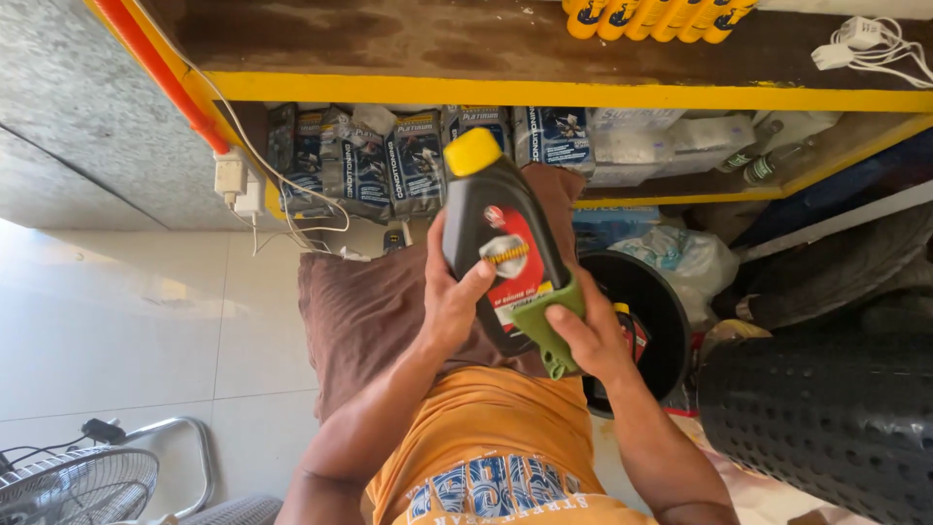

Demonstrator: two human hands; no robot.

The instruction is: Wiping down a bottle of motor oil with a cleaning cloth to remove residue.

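Note:
My left hand (449, 301) grips a black plastic oil bottle (486, 228) with a yellow cap and a red label, held tilted in front of my chest. My right hand (588, 335) presses a green cloth (544, 326) against the bottle's lower right side. Both hands sit above my lap, over a brown cushion (360, 311) and my orange shirt (486, 428).
A yellow-edged shelf (583, 94) ahead holds several dark pouches (389, 160) and small bottles. A black bucket (651, 321) stands right of my hands, a black perforated drum (826, 418) further right. A white plug and cables (233, 180) hang at left; a fan (73, 486) stands bottom left.

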